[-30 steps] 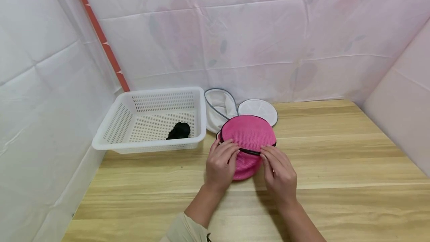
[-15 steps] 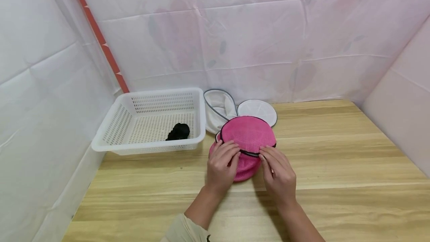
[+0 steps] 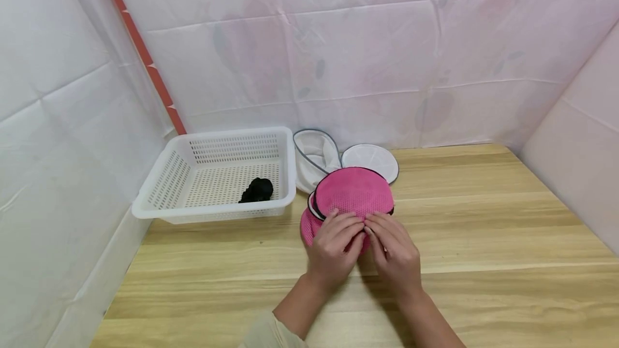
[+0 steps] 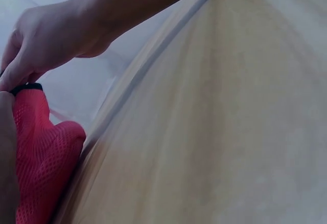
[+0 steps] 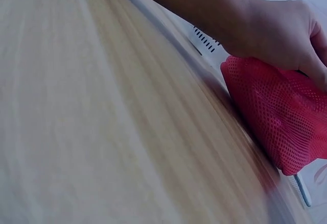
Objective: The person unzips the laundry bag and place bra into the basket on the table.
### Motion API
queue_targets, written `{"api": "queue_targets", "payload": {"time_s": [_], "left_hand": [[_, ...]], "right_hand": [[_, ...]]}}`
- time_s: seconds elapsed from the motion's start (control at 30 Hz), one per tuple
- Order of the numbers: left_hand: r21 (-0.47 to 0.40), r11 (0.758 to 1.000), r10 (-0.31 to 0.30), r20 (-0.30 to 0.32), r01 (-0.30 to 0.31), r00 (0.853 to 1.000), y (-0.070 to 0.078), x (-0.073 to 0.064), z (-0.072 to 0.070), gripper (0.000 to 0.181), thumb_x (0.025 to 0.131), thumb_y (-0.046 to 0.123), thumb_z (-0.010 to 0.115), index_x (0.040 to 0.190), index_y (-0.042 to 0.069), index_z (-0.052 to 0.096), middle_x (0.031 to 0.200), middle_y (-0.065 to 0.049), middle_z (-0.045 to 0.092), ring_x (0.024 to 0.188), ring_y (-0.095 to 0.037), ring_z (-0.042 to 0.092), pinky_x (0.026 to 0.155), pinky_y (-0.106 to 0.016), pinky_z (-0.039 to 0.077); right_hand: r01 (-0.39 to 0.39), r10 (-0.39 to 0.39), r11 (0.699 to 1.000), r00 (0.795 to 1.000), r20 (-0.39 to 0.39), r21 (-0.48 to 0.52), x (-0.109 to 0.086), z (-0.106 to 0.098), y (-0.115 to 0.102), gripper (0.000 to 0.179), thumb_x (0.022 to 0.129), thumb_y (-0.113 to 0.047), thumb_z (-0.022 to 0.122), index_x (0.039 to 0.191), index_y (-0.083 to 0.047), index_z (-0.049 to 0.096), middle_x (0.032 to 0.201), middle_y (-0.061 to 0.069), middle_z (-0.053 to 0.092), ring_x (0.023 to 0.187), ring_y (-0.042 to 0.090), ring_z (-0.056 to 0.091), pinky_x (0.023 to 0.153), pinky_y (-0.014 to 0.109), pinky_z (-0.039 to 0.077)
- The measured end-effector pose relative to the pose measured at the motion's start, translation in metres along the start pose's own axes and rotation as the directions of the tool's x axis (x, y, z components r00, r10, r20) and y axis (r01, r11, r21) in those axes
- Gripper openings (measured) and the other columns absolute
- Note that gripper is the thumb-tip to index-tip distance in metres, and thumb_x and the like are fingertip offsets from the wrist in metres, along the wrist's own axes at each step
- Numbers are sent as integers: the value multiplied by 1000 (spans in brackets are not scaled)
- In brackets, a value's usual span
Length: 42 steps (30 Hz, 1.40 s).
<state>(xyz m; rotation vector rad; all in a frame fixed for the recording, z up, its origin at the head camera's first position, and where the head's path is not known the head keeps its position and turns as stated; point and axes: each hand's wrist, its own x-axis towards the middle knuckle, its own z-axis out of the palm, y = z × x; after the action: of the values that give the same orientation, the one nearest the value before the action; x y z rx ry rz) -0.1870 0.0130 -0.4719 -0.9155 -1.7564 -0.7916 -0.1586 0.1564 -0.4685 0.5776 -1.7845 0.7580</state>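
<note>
A round pink mesh laundry bag [image 3: 355, 191] with black trim stands on the table, its circular lid tilted up at the back. My left hand [image 3: 332, 254] pinches the front edge of the lid between thumb and fingertips. Right beside it, my right hand [image 3: 399, 256] pinches the same edge, the fingertips of both hands nearly meeting. They hide most of the front trim in the head view. In the left wrist view, the black trim [image 4: 26, 87] shows under the fingers. Sagging pink mesh [image 5: 276, 117] hangs below the left hand in the right wrist view.
A white slotted plastic basket [image 3: 215, 212] stands on the left, with a bunched black cloth item [image 3: 257, 189] inside. Behind the pink bag lie a white mesh bag [image 3: 309, 162] and its round white lid [image 3: 371, 161]. White sheeting [image 3: 358, 69] walls the wooden table [image 3: 483, 219].
Both hands have come closer together along the lid's front edge, the left moving right. The lid has shifted slightly left, and more of the bag shows at its left side.
</note>
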Motion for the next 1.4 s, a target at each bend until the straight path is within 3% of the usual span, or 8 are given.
{"api": "queue_targets", "payload": {"time_s": [0.57,0.93,1.27,1.4], "left_hand": [[-2,999,-33,-6,33,999,0,0,0,9,85,4,72,93,6,76,94,-3,75,96,-15,71,96,-42,54],[7,999,-32,-13,33,999,-3,0,1,7,86,4,71,92,6,75,92,-3,75,93,-15,71,95,-41,55],[8,997,-71,-36,71,997,-10,0,-1,6,86,6,73,91,5,76,91,-4,75,94,-17,71,93,-43,55],[12,993,-115,-44,115,992,-15,-1,-3,6,86,5,73,91,4,76,91,-5,75,93,-18,72,92,-45,56]], "right_hand": [[-16,18,1000,997,69,-21,-1,-1,-3,31,100,-20,58,99,6,74,101,17,73,99,33,67,108,24,43],[-31,31,999,999,27,9,-1,-3,0,29,99,-18,59,96,7,74,98,19,73,98,36,66,105,25,46],[-69,69,998,997,-14,5,0,-3,2,30,99,-19,59,96,8,74,100,21,73,98,38,66,105,25,47],[-76,76,997,997,-33,9,0,-3,3,30,99,-18,60,95,8,74,99,21,73,98,37,66,105,26,47]]}}
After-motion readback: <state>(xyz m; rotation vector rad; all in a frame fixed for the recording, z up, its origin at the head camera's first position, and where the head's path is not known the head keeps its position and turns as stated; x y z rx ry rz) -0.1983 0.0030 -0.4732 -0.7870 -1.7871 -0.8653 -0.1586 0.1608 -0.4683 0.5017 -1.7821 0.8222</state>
